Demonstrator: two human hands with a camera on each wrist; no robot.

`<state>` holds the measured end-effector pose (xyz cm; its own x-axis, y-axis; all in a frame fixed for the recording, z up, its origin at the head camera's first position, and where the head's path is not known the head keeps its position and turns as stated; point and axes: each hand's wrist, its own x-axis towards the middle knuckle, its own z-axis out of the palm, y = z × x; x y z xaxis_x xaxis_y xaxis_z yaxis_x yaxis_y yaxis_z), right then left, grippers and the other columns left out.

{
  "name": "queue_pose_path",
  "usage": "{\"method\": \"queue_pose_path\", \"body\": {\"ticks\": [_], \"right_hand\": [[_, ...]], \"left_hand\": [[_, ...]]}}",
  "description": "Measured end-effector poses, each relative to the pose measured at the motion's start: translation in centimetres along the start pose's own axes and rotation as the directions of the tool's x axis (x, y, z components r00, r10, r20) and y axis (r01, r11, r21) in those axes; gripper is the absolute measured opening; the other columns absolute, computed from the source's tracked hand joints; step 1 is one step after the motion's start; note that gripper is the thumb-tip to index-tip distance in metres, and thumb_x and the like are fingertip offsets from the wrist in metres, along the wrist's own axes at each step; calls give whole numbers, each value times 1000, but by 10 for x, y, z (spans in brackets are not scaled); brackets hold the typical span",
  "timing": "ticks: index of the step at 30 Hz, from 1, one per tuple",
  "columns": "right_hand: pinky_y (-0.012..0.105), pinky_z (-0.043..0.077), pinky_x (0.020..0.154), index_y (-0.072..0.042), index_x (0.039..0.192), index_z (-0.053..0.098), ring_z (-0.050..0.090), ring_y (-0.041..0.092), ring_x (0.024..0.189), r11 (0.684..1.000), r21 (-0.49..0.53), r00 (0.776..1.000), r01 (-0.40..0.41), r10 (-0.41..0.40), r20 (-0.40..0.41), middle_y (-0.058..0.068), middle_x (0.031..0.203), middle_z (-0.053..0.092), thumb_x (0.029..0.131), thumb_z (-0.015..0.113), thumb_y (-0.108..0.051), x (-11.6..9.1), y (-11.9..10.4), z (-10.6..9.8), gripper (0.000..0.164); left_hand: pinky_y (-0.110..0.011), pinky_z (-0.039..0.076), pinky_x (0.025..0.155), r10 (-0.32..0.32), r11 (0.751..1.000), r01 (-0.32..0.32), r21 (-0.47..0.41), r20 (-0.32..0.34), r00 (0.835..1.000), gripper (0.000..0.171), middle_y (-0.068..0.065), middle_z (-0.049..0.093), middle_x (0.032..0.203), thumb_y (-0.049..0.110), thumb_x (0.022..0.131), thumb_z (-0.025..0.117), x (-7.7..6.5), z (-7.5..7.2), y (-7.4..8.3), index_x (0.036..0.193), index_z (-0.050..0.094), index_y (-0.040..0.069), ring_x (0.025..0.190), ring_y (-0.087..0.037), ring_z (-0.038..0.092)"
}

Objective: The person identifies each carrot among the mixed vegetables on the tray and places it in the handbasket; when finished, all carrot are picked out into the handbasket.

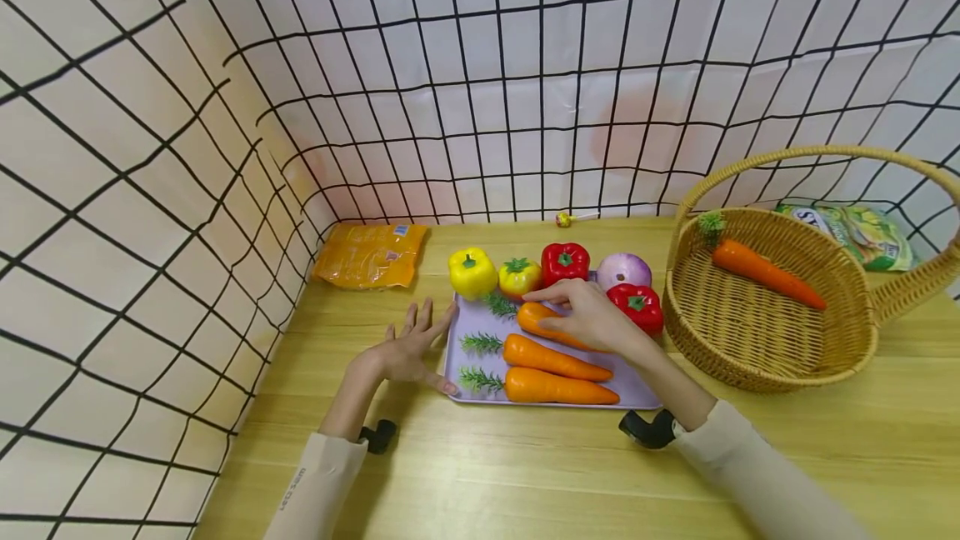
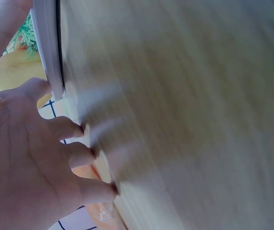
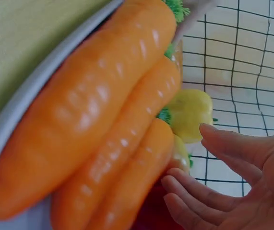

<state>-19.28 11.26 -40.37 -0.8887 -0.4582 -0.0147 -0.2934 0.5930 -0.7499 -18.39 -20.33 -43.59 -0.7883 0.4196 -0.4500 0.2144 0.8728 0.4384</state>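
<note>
A lilac tray [image 1: 637, 390] lies on the wooden table with three carrots side by side, the front carrot [image 1: 558, 387], the middle carrot [image 1: 551, 357] and the back carrot [image 1: 534, 319]. Over the back one hovers my right hand [image 1: 588, 311], partly covering it; in the right wrist view its loosely bent fingers [image 3: 199, 194] look apart from the carrots. At the tray's left edge my left hand [image 1: 408, 352] has its fingers spread, the thumb at the rim. Behind the carrots are a yellow pepper [image 1: 472, 273], a yellow-red tomato [image 1: 519, 277], two red peppers [image 1: 565, 262] and a purple onion [image 1: 622, 271].
To the right stands a wicker basket [image 1: 765, 377] with a tall handle and one carrot [image 1: 768, 273] inside. Behind it lies a green packet [image 1: 862, 232]. An orange packet [image 1: 371, 257] is at back left, a lollipop [image 1: 564, 220] by the grid-patterned back wall [image 1: 525, 123].
</note>
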Motion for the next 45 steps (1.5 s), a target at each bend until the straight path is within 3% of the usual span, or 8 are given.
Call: {"method": "queue_pose_path", "body": {"ticks": [6, 10, 15, 25, 30, 33, 39, 45], "right_hand": [[53, 58, 100, -10, 128, 74, 69, 38, 115, 999, 2, 998, -46, 46, -29, 13, 133, 72, 92, 77, -11, 3, 3, 7, 36], [41, 59, 89, -10, 127, 75, 69, 32, 105, 998, 3, 996, -68, 68, -48, 12, 129, 74, 92, 77, -12, 5, 6, 10, 35], [28, 50, 75, -10, 128, 75, 64, 26, 96, 997, 9, 995, -82, 82, -49, 13, 122, 76, 92, 77, -10, 6, 9, 12, 36], [26, 46, 68, -12, 130, 73, 62, 26, 95, 993, 45, 993, -105, 108, -50, 14, 126, 74, 92, 75, -6, 8, 10, 18, 39], [20, 35, 51, -13, 134, 71, 44, 17, 58, 987, 68, 989, -145, 146, -8, 8, 80, 63, 94, 74, -5, 9, 11, 21, 41], [18, 31, 47, -12, 136, 70, 31, 14, 49, 986, 76, 989, -149, 148, 19, 2, 70, 48, 93, 74, -3, 9, 12, 23, 44], [18, 29, 47, -11, 135, 70, 29, 13, 49, 989, 72, 992, -128, 127, 20, 7, 73, 58, 92, 75, -1, 10, 14, 24, 45], [19, 30, 48, -11, 134, 71, 33, 15, 55, 991, 69, 993, -119, 118, 12, 16, 110, 75, 91, 76, -1, 11, 15, 24, 44]], "left_hand": [[-77, -6, 121, 0, 1000, 0, -3, -2, 1000, 130, -22, -25, 169, 52, 78, 86, 0, 0, 0, 167, -4, 27, 156, -46, -24], [-77, -7, 121, -1, 1000, 1, -5, -2, 1000, 129, -21, -25, 169, 52, 78, 86, 0, 0, 0, 167, -4, 27, 156, -45, -24], [-78, -7, 121, 2, 1000, -2, -11, -2, 1000, 129, -23, -25, 169, 51, 78, 86, -1, 1, -1, 167, -4, 26, 156, -47, -24], [-78, -7, 120, -3, 1000, 3, -19, -4, 1000, 129, -24, -25, 169, 49, 79, 86, -1, 0, -1, 167, -5, 25, 156, -48, -22], [-78, -6, 121, 0, 1000, -1, -14, -1, 1000, 129, -24, -24, 169, 51, 79, 86, 0, 0, -1, 167, -5, 25, 156, -48, -22], [-79, -6, 120, 2, 1000, -2, -14, 1, 1000, 130, -24, -24, 169, 51, 79, 86, 0, 0, -1, 167, -5, 26, 156, -48, -22], [-78, -7, 121, -5, 1000, 6, -14, 6, 1000, 129, -23, -25, 169, 51, 79, 86, 0, 1, -1, 167, -5, 28, 156, -46, -23], [-78, -7, 121, -4, 1000, 4, -16, 3, 1000, 129, -23, -25, 169, 51, 79, 86, 1, 1, -1, 167, -5, 27, 156, -47, -23]]}}
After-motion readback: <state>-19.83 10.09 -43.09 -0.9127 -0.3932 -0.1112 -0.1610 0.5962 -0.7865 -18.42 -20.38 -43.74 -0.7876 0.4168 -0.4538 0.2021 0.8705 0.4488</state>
